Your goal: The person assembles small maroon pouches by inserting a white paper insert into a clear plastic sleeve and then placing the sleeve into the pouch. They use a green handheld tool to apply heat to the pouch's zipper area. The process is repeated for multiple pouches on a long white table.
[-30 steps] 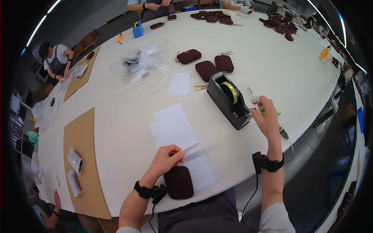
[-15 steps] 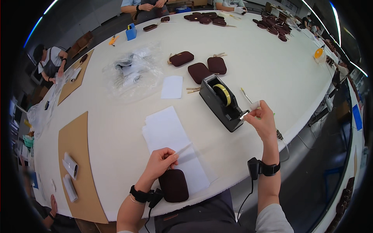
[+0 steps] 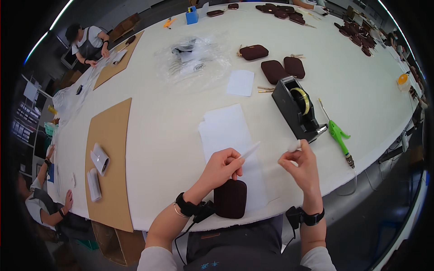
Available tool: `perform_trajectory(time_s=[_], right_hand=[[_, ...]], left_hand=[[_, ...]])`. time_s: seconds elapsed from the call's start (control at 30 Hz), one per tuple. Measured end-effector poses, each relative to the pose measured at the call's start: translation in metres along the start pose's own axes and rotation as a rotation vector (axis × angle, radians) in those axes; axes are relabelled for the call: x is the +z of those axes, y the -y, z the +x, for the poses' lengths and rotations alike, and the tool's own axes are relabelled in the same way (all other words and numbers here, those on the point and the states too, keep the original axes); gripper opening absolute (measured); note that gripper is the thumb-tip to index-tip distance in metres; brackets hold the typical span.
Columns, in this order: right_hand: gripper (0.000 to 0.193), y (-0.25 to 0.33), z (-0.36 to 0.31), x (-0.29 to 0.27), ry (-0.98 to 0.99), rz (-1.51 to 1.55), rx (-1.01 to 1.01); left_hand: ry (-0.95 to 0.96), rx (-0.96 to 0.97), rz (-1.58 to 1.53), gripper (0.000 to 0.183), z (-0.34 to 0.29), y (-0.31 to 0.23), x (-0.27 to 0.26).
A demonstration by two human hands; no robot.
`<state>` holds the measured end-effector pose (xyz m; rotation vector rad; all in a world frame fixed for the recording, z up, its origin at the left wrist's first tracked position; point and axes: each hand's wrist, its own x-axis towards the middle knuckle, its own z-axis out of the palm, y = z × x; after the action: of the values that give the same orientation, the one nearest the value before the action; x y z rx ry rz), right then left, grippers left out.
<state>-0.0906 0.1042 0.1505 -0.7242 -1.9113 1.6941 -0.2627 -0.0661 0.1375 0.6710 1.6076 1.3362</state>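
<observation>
In my left hand [image 3: 224,168] I pinch a narrow piece of folded white paper [image 3: 250,150]. Just below that hand, a dark brown zip pouch [image 3: 230,201] lies near the table's front edge. My right hand [image 3: 302,165] is closed in a pinch, with a white cover on one fingertip; what it holds, if anything, is too small to see. Beyond it stands a black tape dispenser [image 3: 289,106] with a roll of yellowish tape [image 3: 304,100]. White paper sheets [image 3: 226,128] lie under and beyond my left hand.
A green air gun [image 3: 337,133] with a hose lies right of the dispenser. Three brown pouches [image 3: 272,72] sit behind it. Clear plastic bags [image 3: 194,63] and brown cardboard [image 3: 108,180] lie to the left. Co-workers [image 3: 92,43] are along the left side.
My right hand has left the dispenser's cutting edge and come toward my left hand. The view has shifted, and the green air gun now shows fully. My left hand still pinches the paper.
</observation>
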Motion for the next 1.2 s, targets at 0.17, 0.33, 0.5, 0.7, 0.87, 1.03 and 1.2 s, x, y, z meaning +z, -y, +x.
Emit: perform_trajectory(time_s=[0.17, 0.33, 0.5, 0.7, 0.87, 1.03, 1.2], right_hand=[[0.028, -0.007, 0.011, 0.044, 0.141, 0.017, -0.065], [0.029, -0.012, 0.021, 0.053, 0.138, -0.021, -0.005], [0.034, -0.012, 0.024, 0.053, 0.126, 0.058, 0.076], [0.061, -0.008, 0.021, 0.056, 0.183, 0.236, 0.081], [0.076, -0.008, 0.018, 0.057, 0.256, 0.246, -0.140], [0.079, -0.011, 0.016, 0.050, 0.285, 0.067, -0.309], [0.077, -0.017, 0.013, 0.049, 0.252, -0.099, -0.548]], left_hand=[[-0.075, 0.056, 0.077, 0.016, -0.002, 0.001, 0.007], [-0.083, 0.114, 0.186, 0.016, -0.003, -0.002, 0.009], [-0.009, 0.078, 0.034, 0.017, -0.001, 0.000, 0.006], [0.194, -0.115, -0.369, 0.017, 0.005, 0.010, -0.007], [0.311, -0.237, -0.527, 0.016, 0.006, 0.009, -0.012], [0.402, -0.261, -0.561, 0.016, 0.008, 0.009, -0.013], [0.494, -0.284, -0.583, 0.016, 0.006, 0.008, -0.011]])
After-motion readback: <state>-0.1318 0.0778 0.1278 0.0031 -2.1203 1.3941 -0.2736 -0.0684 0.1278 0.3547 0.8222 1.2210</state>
